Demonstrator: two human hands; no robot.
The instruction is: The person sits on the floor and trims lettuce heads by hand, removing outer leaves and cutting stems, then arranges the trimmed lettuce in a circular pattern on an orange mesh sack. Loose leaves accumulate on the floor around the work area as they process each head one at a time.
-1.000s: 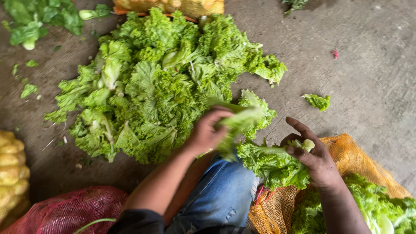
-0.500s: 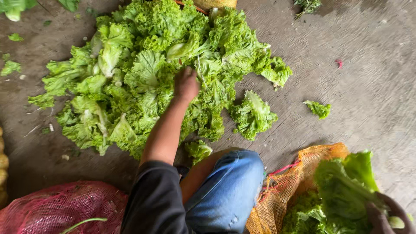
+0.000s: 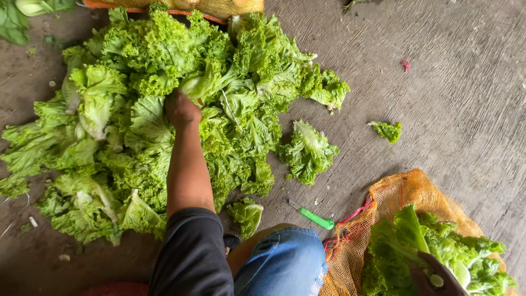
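While my left hand [image 3: 182,108] reaches out over the heap of frilly green lettuce [image 3: 164,115] on the concrete floor [image 3: 466,98], its fingers are curled down into the leaves near the middle of the heap, closed around a pale-ribbed head there. My right hand [image 3: 435,277] is well away from the heap, low beside my knee, fingers wrapped loosely under a lettuce head [image 3: 405,246] that rests in the orange mesh sack [image 3: 394,192]; only part of that hand shows. Between the heap and the sack lies a small green-handled knife [image 3: 312,215] on the floor, just beside my blue-jeaned knee [image 3: 285,257]. One loose lettuce head [image 3: 307,151] sits just off the heap's edge toward the sack, and a small torn scrap [image 3: 387,130] lies farther out.
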